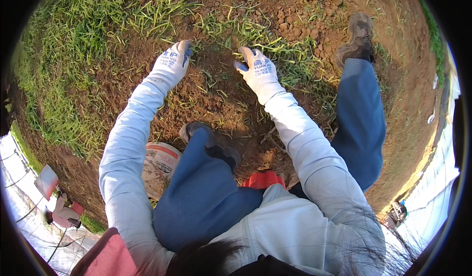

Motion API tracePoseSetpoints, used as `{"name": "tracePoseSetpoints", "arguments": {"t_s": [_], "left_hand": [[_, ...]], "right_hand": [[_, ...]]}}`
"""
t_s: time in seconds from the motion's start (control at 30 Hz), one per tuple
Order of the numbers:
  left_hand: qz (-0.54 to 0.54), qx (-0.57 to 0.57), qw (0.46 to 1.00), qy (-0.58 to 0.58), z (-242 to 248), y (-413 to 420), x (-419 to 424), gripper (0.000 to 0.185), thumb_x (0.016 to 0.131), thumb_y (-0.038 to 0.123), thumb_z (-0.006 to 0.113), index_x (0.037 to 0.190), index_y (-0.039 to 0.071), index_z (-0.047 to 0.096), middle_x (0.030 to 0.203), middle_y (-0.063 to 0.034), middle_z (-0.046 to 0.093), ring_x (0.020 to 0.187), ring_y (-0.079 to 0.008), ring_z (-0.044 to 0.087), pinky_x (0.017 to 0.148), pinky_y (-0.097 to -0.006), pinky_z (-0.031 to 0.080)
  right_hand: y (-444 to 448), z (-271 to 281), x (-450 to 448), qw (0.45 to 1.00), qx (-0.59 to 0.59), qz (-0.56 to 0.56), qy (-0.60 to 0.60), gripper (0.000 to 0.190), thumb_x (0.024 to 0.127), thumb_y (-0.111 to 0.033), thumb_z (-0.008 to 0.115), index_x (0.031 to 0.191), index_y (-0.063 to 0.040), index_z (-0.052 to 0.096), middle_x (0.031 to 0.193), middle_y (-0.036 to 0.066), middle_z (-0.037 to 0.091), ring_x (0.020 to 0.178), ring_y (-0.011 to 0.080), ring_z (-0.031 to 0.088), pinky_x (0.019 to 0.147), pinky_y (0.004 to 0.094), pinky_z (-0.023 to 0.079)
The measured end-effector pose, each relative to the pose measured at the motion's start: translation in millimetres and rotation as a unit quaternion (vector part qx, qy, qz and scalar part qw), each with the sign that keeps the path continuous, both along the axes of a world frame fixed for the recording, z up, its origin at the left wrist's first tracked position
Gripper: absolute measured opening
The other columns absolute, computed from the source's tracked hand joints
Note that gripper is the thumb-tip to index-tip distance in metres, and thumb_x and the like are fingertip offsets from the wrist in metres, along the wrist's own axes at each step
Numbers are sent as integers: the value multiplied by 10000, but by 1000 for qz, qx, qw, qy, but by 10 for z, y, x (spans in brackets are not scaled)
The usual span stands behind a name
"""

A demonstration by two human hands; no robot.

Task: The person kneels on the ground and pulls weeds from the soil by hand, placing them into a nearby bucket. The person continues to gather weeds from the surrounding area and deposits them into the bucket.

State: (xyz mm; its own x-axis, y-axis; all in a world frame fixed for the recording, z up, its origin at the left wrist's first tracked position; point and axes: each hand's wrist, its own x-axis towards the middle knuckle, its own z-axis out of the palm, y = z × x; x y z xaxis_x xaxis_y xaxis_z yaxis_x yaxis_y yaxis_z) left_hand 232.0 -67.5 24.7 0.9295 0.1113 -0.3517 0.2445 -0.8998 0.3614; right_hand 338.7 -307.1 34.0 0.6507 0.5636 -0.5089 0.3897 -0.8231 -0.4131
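My left hand point(172, 61), in a white work glove with blue fingertips, is just above the soil beside cut green stalks. Its fingers curl inward, and whether anything is between them cannot be told. To the right, my right hand point(256, 67) wears a matching Yuan Hu glove; its thumb and index finger are apart with nothing seen between them. Bare brown soil point(217, 77) with scattered bits of stalk lies between the hands. Yellow-green stalks point(269, 43) lie in a strip just beyond and to the right of my right hand.
Green plants point(84, 32) cover the ground at left. A white plastic bucket point(160, 165) with a red band lies by my bent leg. A red object point(264, 180) is below me. My shoe point(359, 36) rests at right. Another person point(64, 213) is far off at lower left.
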Motion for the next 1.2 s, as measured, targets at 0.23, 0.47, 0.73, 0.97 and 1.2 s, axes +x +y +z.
{"name": "tracePoseSetpoints", "arguments": {"t_s": [0.23, 0.47, 0.73, 0.97, 1.2], "left_hand": [[-23, 46, 995, 83, 134, -197, 710, 534, 862, 270, 622, 1281, 29, 395, 1130, -184, 596, 1036, -318, 597, 859, -389, 497], [-22, 78, 996, -24, -308, -415, 831, 376, 834, 285, 638, 1147, 135, 495, 989, -140, 607, 939, -310, 619, 771, -425, 525], [86, -11, 986, -140, -338, -197, 681, 401, 792, 120, 621, 1175, 44, 533, 1042, -162, 620, 914, -335, 621, 803, -392, 510], [-36, -124, 984, -120, 43, -392, 610, 421, 731, -64, 542, 1136, 49, 533, 1103, -164, 551, 978, -343, 576, 833, -402, 487], [-108, -61, 992, -35, -237, -1295, 1015, 568, 825, 323, 648, 1277, 65, 420, 1145, -160, 538, 1003, -334, 574, 837, -409, 488]], "right_hand": [[-56, -297, 54, 995, 103, 3, -2, 278, 808, -96, 605, 1081, -69, 565, 999, 182, 617, 906, 373, 603, 780, 438, 491], [-281, 124, -161, 962, 249, -88, 73, 328, 782, -88, 584, 1106, -47, 569, 1030, 185, 627, 957, 372, 605, 822, 411, 495], [-835, -159, -61, 893, 260, -349, 114, 271, 922, 7, 430, 1194, 9, 435, 939, 88, 598, 668, 100, 576, 554, 203, 463], [-736, -116, 486, 980, 49, -191, -12, 568, 850, -211, 638, 1352, -83, 406, 1094, 200, 600, 1024, 339, 586, 882, 387, 480], [-698, -258, 546, 988, 43, -125, -77, 327, 824, -233, 627, 1094, -57, 570, 1023, 170, 623, 961, 338, 600, 809, 421, 487]]}}
